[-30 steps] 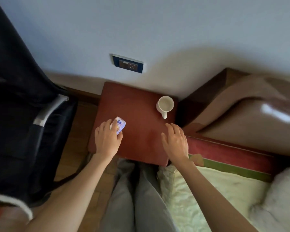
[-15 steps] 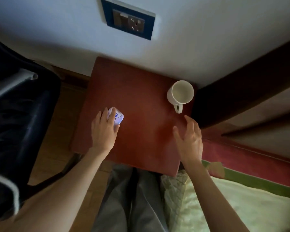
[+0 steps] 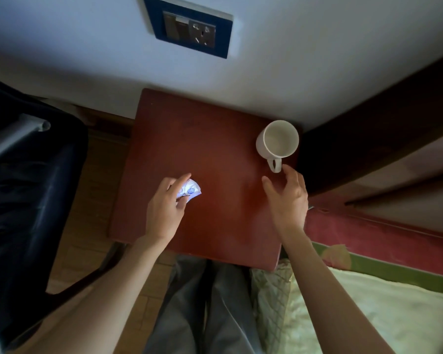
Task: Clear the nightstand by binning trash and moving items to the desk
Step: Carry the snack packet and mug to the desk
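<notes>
Left hand (image 3: 164, 208) pinches the crumpled white wrapper (image 3: 189, 190) at the red surface's (image 3: 215, 139) near-left, while the right hand (image 3: 288, 200), fingers spread, hovers just beside the handle of the white mug (image 3: 278, 143) at far right.

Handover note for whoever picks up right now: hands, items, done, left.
Left hand: fingers closed on the crumpled wrapper, low over the nightstand; whether it is lifted clear is unclear.
Right hand: open, empty, fingertips just short of the white mug's handle, not gripping.
Mug: upright at the nightstand's back right corner, looks empty.
Done: wrapper in hand only.
Left: bin the wrapper, carry the mug to the desk. Neither bin nor desk is in view.
</notes>
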`<state>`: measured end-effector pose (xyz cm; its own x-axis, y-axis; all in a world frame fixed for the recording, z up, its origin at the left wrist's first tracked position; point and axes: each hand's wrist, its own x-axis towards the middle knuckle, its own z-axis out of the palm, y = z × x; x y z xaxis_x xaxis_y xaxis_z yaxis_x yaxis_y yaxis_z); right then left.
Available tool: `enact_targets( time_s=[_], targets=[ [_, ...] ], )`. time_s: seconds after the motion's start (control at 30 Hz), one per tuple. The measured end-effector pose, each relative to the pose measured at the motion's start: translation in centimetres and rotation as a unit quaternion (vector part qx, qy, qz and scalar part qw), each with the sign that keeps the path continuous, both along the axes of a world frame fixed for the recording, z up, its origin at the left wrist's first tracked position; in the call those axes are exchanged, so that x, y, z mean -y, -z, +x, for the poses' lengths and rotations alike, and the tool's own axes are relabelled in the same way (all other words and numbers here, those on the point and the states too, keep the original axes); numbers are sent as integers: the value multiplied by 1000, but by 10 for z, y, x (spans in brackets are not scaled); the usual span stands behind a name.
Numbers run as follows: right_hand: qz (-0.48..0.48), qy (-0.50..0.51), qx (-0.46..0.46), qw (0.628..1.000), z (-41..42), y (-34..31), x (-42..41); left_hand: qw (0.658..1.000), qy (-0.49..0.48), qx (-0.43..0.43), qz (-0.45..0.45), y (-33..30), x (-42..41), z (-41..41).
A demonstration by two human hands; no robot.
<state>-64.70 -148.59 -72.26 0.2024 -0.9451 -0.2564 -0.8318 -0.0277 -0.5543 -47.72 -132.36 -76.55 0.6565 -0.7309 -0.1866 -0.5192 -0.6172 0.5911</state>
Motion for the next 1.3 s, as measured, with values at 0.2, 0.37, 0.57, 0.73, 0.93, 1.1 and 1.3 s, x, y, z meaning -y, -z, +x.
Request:
enact_targets(
  time_s=[0.2,0.37,0.57,0.73,0.93,1.1,1.3],
  targets=[
    [-14,95,31,995,14,17,20,999,-12,-15,-41,-12,4,-10],
    [-27,101,-16,994,14,24,29,997,-35,-43,-56,-18,9,-17],
    [-101,73,48,991,12,10,32,993,-69,-58,-74,-30,7,-21],
    [-63,14,57,996,2,-20,18,992,-81,-59,-76,-65,-1,-22],
    [-73,-51,98,991,-25,-100,-22,983,-137,-68,-104,-139,-26,-27],
    [-50,-114,88,988,-34,-172,-54,969,-195,-67,-134,-212,-61,-44],
    [-71,-233,103,964,-30,-235,-106,950,-250,-73,-173,-284,-124,-75]
  ],
)
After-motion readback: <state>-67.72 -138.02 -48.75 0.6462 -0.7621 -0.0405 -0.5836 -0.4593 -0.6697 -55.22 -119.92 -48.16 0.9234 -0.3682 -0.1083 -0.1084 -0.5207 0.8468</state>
